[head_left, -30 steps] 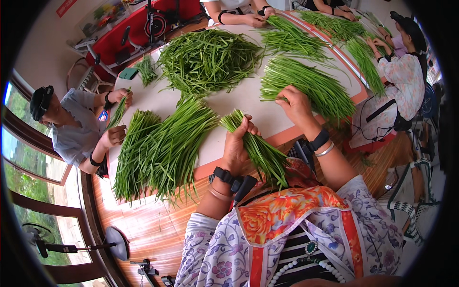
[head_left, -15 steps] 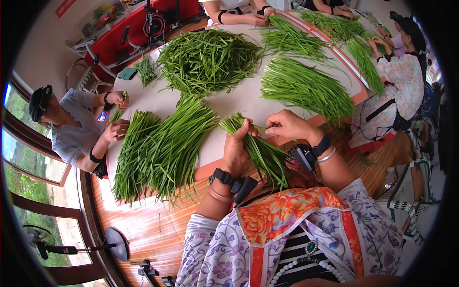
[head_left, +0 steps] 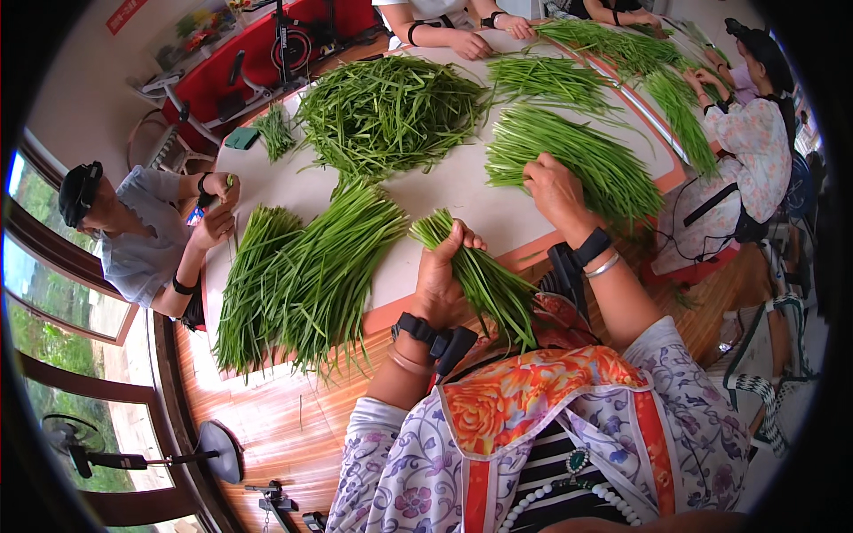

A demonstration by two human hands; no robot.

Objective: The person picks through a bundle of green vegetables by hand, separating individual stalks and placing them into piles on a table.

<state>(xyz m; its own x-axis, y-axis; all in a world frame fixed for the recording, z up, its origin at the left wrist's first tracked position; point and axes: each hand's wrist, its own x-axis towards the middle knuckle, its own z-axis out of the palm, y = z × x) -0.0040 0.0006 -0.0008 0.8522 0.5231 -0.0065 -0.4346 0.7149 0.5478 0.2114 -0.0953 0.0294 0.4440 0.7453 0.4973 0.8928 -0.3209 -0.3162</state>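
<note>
In my left hand (head_left: 444, 271) is an upright-slanted bunch of long green leafy stalks (head_left: 494, 291), pale ends on top, leaves hanging toward my apron. My right hand (head_left: 555, 191) is closed at the pale-ended edge of a neat pile of stalks (head_left: 582, 155) on the table's right; what its fingertips hold is hidden. Two long piles of stalks (head_left: 324, 275) lie left of my bunch. A loose heap of leaves (head_left: 386, 111) sits farther back on the pale, orange-edged table (head_left: 449, 173).
A person (head_left: 142, 231) at the left handles stalks. Others work across the table, one's hands (head_left: 471, 44) by another pile, and at the right (head_left: 746, 151). A small green object (head_left: 241, 138) lies at the back left. A standing fan (head_left: 213, 449) is at lower left.
My right hand went from the pile down to my bunch, then back up to the pile. My left hand keeps its bunch. The person across lowered their hands to the table.
</note>
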